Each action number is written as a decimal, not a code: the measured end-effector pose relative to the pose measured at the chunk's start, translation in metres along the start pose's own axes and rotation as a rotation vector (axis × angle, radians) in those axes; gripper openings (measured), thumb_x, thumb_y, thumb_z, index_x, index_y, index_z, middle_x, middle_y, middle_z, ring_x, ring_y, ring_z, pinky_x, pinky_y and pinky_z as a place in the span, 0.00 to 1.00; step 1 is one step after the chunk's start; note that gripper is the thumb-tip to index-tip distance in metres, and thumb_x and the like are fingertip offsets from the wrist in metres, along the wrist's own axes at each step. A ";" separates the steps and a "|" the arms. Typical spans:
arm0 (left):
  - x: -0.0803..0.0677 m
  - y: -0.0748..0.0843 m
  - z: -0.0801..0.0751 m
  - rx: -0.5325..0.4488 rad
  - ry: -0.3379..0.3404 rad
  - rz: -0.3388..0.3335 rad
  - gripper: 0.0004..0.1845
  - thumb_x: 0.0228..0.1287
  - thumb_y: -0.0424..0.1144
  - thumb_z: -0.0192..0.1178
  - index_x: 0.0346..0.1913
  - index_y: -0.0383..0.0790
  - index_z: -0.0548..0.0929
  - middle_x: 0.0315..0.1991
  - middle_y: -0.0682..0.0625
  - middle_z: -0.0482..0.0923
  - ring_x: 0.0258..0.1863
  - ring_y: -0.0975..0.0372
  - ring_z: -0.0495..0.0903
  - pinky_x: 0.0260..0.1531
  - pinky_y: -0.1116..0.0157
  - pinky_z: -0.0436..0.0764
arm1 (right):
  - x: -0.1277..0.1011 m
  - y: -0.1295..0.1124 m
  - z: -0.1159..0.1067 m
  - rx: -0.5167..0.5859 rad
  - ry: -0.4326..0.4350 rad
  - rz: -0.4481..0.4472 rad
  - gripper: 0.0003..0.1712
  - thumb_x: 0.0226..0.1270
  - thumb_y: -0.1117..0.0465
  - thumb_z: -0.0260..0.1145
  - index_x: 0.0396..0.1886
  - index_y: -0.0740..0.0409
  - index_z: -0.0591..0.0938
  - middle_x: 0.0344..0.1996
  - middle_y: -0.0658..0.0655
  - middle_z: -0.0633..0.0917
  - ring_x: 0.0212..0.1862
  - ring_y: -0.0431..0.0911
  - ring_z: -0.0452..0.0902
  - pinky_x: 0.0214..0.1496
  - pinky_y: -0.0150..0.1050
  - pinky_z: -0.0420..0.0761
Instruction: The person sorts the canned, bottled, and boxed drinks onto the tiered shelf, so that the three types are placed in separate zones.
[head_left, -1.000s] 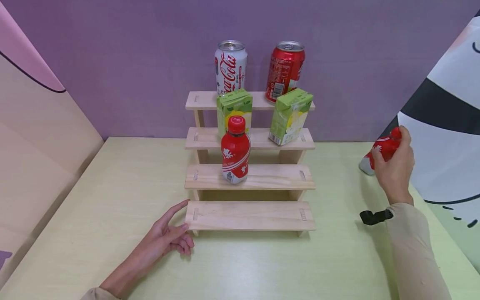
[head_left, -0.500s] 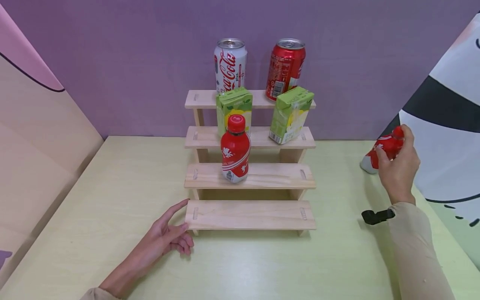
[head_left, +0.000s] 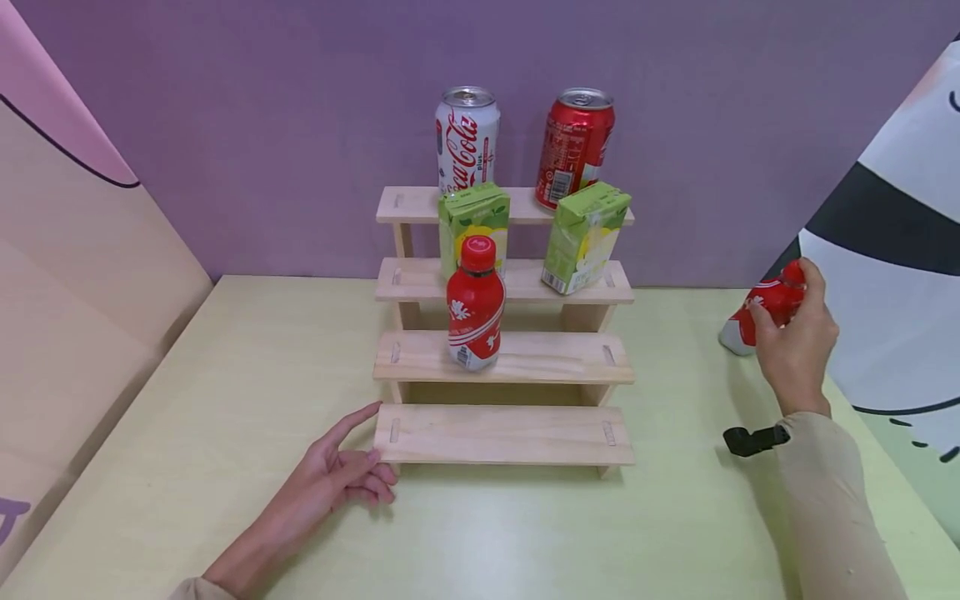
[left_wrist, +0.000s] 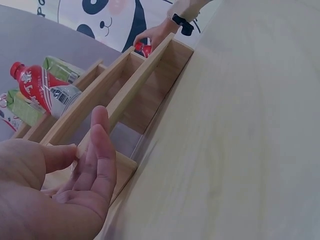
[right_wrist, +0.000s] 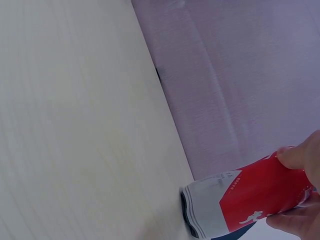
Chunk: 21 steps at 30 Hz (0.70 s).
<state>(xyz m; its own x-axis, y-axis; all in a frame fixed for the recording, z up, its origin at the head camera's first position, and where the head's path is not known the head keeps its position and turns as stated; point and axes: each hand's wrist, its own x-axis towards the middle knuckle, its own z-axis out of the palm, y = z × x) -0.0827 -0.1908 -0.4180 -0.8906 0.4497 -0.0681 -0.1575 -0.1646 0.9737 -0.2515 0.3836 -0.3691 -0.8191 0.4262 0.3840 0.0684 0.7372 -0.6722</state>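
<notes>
A four-step wooden display stand [head_left: 502, 433] stands on the table. My left hand [head_left: 333, 479] holds the left end of its lowest step, index finger at the back corner and thumb at the front one. Off to the right, my right hand [head_left: 801, 350] grips a red and white bottle [head_left: 750, 321] around its upper part; in the right wrist view the white base of this bottle [right_wrist: 207, 205] is down at the tabletop. A similar red bottle [head_left: 476, 321] stands upright on the second step from the bottom, left of its middle.
Two green juice boxes [head_left: 588, 237] occupy the third step. On the top step are a white Coca-Cola can [head_left: 467, 146] and a red can [head_left: 574, 150]. Behind the stand rises a purple backdrop [head_left: 315, 142]; a panel with a panda print [head_left: 892, 325] borders the table's right side.
The head view has shifted slightly. Both hands keep their holds, and the bottle at the right stays in practically the same spot.
</notes>
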 end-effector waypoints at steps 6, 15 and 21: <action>0.003 0.002 -0.002 0.002 -0.018 -0.014 0.32 0.67 0.36 0.48 0.70 0.52 0.47 0.36 0.33 0.78 0.33 0.47 0.80 0.34 0.56 0.80 | -0.001 -0.001 -0.003 -0.004 0.019 0.009 0.45 0.60 0.55 0.61 0.65 0.24 0.44 0.67 0.45 0.59 0.66 0.49 0.57 0.56 0.53 0.69; 0.001 -0.001 -0.005 0.006 -0.012 -0.038 0.32 0.67 0.36 0.48 0.69 0.54 0.46 0.37 0.32 0.78 0.33 0.46 0.80 0.36 0.54 0.80 | -0.005 -0.014 -0.008 0.034 0.029 -0.010 0.44 0.59 0.54 0.61 0.65 0.24 0.45 0.66 0.42 0.59 0.65 0.48 0.58 0.56 0.51 0.69; 0.003 -0.002 -0.005 0.003 -0.009 -0.049 0.32 0.68 0.36 0.48 0.69 0.54 0.47 0.36 0.33 0.78 0.32 0.47 0.80 0.34 0.55 0.80 | -0.007 -0.033 -0.017 0.057 0.038 -0.055 0.44 0.58 0.54 0.63 0.65 0.25 0.47 0.65 0.41 0.60 0.65 0.48 0.59 0.56 0.51 0.69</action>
<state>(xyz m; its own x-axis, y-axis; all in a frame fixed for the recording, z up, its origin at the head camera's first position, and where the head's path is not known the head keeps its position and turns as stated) -0.0875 -0.1932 -0.4215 -0.8780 0.4650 -0.1133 -0.1991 -0.1396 0.9700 -0.2386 0.3648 -0.3388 -0.7984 0.4065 0.4443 -0.0091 0.7296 -0.6838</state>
